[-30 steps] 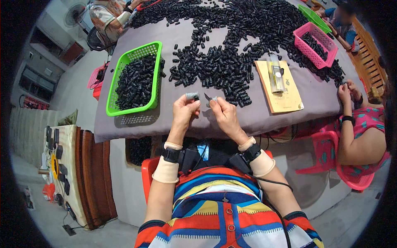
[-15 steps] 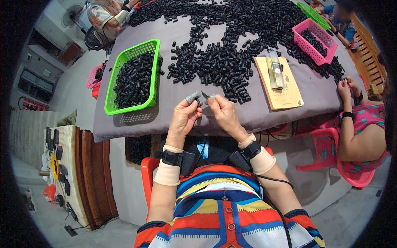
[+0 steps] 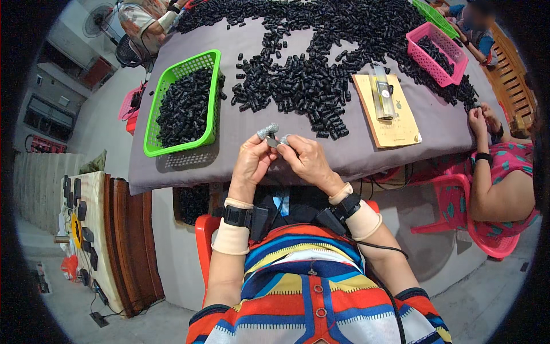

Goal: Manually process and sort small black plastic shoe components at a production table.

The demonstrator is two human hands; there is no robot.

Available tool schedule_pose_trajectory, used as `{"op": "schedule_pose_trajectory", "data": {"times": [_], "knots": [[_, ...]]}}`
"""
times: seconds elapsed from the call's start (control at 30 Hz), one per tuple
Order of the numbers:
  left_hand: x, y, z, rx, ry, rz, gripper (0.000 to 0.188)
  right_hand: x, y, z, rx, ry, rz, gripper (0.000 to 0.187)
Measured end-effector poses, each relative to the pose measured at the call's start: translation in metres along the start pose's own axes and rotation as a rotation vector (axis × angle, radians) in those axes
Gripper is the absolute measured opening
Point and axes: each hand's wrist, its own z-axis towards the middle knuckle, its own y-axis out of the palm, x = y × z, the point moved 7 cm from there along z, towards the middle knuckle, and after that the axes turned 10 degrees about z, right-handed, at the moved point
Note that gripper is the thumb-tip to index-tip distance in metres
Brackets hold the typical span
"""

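My left hand (image 3: 251,160) is closed in a pinch around a small black cylindrical piece (image 3: 272,136), mostly hidden by the fingers. A grey cover sits on its index fingertip. Just beside it, my right hand (image 3: 310,164) grips a small knife (image 3: 273,143), whose short grey blade lies against or very near the piece; contact is too small to make out. The knife's handle is hidden in the fist, and grey covering shows on a right fingertip too. Both hands are above the near edge of the cloth-covered table (image 3: 229,155), close together.
A green basket (image 3: 150,135) full of black pieces stands to the left. Beyond my hands spreads a heap of black pieces (image 3: 303,86). To the right lie a yellow booklet (image 3: 401,129) and a clear plastic tool (image 3: 382,100). A pink basket (image 3: 418,54) and co-workers are farther off.
The knife blade has swung from pointing up and away to lying across by the black piece. My right hand has turned and come closer to my left.
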Motion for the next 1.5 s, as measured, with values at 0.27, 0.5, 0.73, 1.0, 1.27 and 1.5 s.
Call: {"op": "schedule_pose_trajectory", "data": {"times": [0.27, 0.5, 0.73, 1.0, 1.27, 1.5], "knots": [[0.002, 0.001, -0.001, 0.008, -0.008, 0.004, 0.025, -0.004, 0.0, 0.0, 0.013, -0.032, -0.049, 0.019], [0.002, 0.0, -0.002, -0.004, -0.009, 0.017, 0.025, -0.005, 0.001, 0.0, 0.027, -0.034, -0.066, 0.019], [0.005, 0.012, -0.005, 0.008, -0.056, 0.03, 0.018, 0.012, -0.01, 0.001, 0.192, 0.162, 0.179, 0.023], [0.004, 0.014, -0.004, -0.06, -0.087, 0.168, 0.025, 0.014, -0.012, 0.002, 0.177, 0.224, 0.198, 0.028], [0.002, 0.011, -0.005, 0.0, 0.052, 0.079, 0.024, 0.017, -0.011, 0.001, 0.142, 0.274, 0.169, 0.027], [0.003, 0.01, -0.002, 0.023, 0.116, -0.027, 0.015, 0.012, -0.003, 0.0, 0.112, 0.179, 0.132, 0.028]]}}
